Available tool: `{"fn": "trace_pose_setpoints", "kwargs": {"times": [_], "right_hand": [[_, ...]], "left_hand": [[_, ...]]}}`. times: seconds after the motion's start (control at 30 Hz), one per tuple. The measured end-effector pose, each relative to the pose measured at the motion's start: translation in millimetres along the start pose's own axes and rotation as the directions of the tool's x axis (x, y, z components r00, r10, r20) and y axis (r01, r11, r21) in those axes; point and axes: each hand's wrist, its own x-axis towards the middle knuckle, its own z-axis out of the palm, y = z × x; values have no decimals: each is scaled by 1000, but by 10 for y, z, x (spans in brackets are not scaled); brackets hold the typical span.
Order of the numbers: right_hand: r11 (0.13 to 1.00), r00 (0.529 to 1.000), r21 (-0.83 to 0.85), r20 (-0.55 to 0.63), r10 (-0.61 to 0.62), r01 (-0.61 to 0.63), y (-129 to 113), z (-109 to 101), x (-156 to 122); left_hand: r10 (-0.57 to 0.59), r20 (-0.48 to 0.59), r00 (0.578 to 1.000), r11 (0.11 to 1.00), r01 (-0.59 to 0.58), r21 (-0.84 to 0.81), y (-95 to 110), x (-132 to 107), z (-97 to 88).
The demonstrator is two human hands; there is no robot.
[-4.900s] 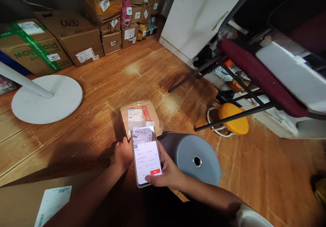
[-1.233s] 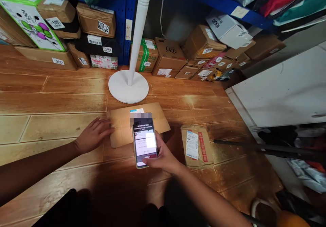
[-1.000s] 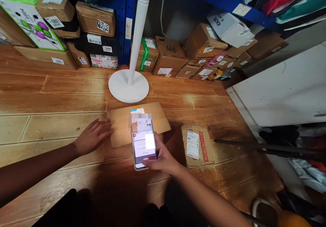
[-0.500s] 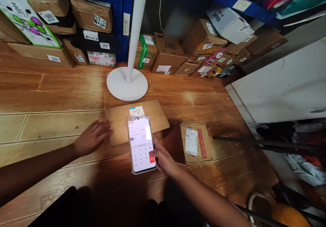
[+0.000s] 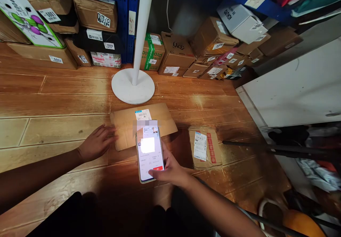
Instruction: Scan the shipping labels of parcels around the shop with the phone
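A lit smartphone [image 5: 149, 155] rests in my right hand [image 5: 170, 167], with the thumb over the lower part of its screen. Beyond the phone lies a flat brown cardboard box [image 5: 162, 118] on the wooden floor, a white shipping label [image 5: 143, 115] on its top. My left hand [image 5: 97, 143] is at the box's left edge, its fingers stretched out; the fingertips touch or nearly touch the cardboard. To the right a smaller cardboard parcel [image 5: 214, 137] lies flat, bearing a white label and a red printed strip.
A white pole on a round base [image 5: 133, 93] stands beyond the box. Numbered parcels [image 5: 177, 52] line the floor under blue shelving [image 5: 130, 49]. At the right are a white panel [image 5: 295, 81], a dark bar [image 5: 247, 145] and an orange round thing [image 5: 301, 222].
The phone screen has switched from a number keypad to another page with a white patch and a red button. My right thumb has moved left and down across the screen. My left hand stays put.
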Motion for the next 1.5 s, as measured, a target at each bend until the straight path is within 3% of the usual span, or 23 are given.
{"fn": "trace_pose_setpoints", "kwargs": {"times": [0.3,1.07,1.17,1.27,1.4,1.5], "right_hand": [[1000,1000,-14,-8,-24,24,-67,92,-7],[999,998,11,53,-40,39,-37,75,2],[998,993,52,111,-39,34,-35,38,-26],[997,989,64,143,-46,37,-39,15,-64],[991,1000,134,1,1,-2,5,53,-66],[979,989,201,-135,54,-26,70,82,-32]], "left_hand": [[3,5,1000,1000,-3,-4,-17,-18,0],[-4,-23,1000,1000,3,-28,-33,-42,33],[-11,-24,1000,998,10,-56,-157,4,46],[-7,65,998,993,14,-114,-415,124,51],[-60,190,980,979,95,-182,-770,325,92],[-100,233,967,958,157,-239,-851,430,126]]}}
